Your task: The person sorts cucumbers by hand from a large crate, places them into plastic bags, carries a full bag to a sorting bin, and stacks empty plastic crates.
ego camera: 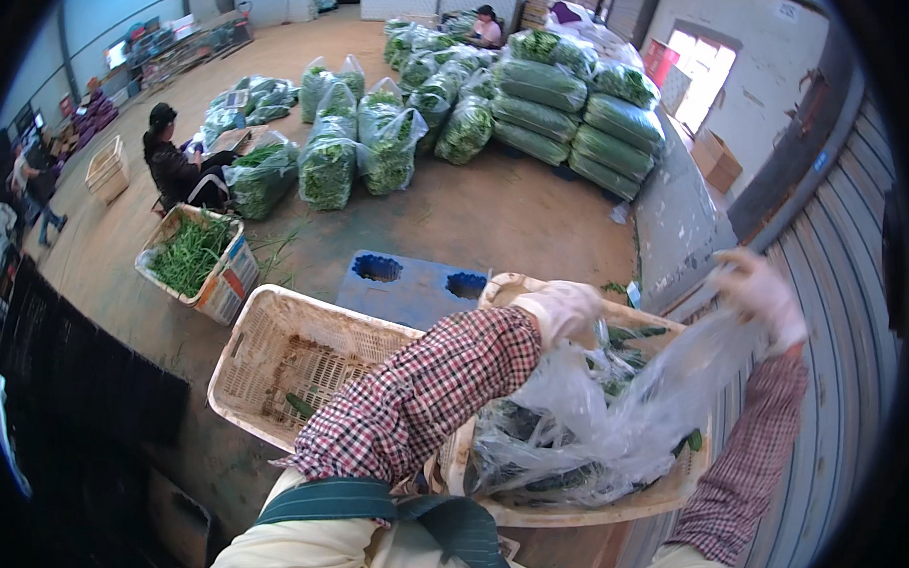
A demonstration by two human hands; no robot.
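My right hand (763, 303), in a pale glove and blurred, is raised at the right and grips the edge of a clear plastic bag (639, 420). Another part of the bag is bunched at my left hand (564, 312), also gloved, over the crate's far side. The bag drapes over a dirty white plastic crate (583, 514) right before me. Dark green cucumbers (644, 331) show at the crate's far end and through the film; the bag hides most of the contents. My left forearm crosses the near corner of a second crate (258, 351), where one cucumber (299, 404) lies.
A blue plastic pallet (417, 285) lies beyond the crates. Farther left stands a crate of leafy greens (194, 255), near a seated person (172, 155). Bagged greens (330, 161) and stacked full bags (541, 86) stand behind. A corrugated metal wall (839, 346) runs along my right.
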